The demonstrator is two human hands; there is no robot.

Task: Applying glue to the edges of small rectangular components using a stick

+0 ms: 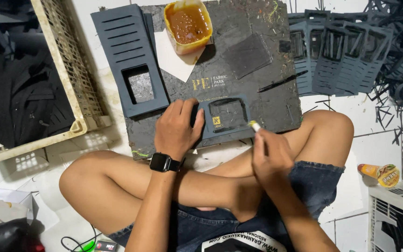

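Note:
I sit cross-legged at a dark work board [257, 98] on the floor. My left hand [179, 128], with a black watch on the wrist, presses flat on one end of a dark blue-grey frame piece [227, 116] that has a rectangular cut-out. My right hand [269, 154] grips a small brush [255, 126]; its pale tip touches the frame's right edge. A yellow tub of brown glue [188, 24] stands at the board's far edge on a white sheet.
A slotted dark panel stack [129, 58] lies on the board's left side. Several similar panels [339, 56] fan out at the right, with dark offcuts [397, 93] beyond. A cream plastic crate [78, 79] sits left; a white crate [397, 210] and a snack packet [379, 173] right.

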